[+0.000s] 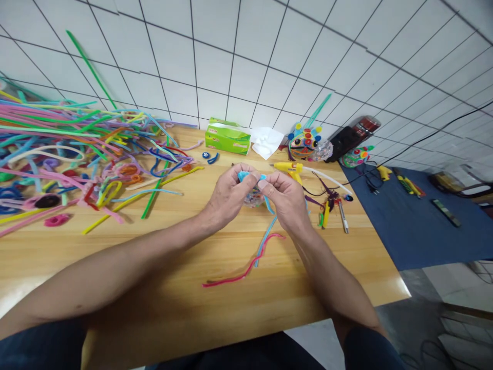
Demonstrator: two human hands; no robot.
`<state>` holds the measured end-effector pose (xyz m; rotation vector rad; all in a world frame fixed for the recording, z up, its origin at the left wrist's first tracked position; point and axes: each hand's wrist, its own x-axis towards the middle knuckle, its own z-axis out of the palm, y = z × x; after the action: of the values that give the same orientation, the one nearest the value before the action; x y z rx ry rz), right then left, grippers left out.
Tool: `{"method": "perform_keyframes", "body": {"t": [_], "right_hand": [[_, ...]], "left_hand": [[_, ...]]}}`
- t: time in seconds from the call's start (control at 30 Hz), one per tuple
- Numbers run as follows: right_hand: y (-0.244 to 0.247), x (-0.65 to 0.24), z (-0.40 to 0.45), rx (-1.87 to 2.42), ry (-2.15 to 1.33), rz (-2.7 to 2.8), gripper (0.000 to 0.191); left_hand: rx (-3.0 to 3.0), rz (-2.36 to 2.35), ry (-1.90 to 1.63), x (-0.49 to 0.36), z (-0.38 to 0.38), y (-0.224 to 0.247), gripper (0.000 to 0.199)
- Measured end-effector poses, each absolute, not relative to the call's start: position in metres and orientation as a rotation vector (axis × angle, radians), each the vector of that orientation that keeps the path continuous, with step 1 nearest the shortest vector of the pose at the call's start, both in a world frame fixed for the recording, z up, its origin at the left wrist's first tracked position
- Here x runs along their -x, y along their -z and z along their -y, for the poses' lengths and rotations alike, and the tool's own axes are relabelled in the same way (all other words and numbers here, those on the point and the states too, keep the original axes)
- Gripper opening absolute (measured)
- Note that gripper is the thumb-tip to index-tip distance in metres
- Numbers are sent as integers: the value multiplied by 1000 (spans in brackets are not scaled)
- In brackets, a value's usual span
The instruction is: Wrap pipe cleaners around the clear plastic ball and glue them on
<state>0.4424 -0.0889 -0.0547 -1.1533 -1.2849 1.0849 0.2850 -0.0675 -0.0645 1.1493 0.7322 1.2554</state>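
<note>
In front of me, over the table, my left hand (235, 192) and my right hand (284, 198) are close together, thumbs and fingertips pinched. Both grip a light blue pipe cleaner (268, 205); its part at my left fingertips looks bent or coiled. Just below the fingers, a clear, multicoloured speckled object (254, 199) shows in part, mostly covered by my hands. A light blue strand (265, 237) lies under my right wrist; whether it joins the held piece is unclear. Across it lies a wavy red pipe cleaner (241, 277).
A big heap of pipe cleaners (77, 149) fills the left. Along the wall stand a green tissue pack (228, 137), white tissue (265, 142) and a decorated figure (304, 142). A yellow glue gun (293, 170), its cord and a pen (343, 218) lie right, beside a blue mat (408, 221).
</note>
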Motion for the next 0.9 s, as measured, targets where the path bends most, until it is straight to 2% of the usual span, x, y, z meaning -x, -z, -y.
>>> {"method": "perform_keyframes", "body": {"t": [0.37,0.6,0.7,0.77,0.83,0.9], "right_hand": [[51,-438,88,1102,-1168,1193,51],[43,-447,86,1183,-1146,1194,38],[40,-450,84,1203,-1171,1154,32],[38,-450,83,1199,-1198,1137,30],[38,-450,83,1193,-1236,1137,30],[38,-450,83,1194,-1272,1148,30]], "left_hand": [[-1085,-675,-1313,-290,68,73,39],[-1114,-715,-1200,-284,67,66,34],[-1473,-774,-1329,-281,67,68,27],[-1877,-781,-1439,-279,64,73,32],[-2216,-769,-1471,-277,61,78,34],[-2386,-778,-1454,-275,56,84,27]]}}
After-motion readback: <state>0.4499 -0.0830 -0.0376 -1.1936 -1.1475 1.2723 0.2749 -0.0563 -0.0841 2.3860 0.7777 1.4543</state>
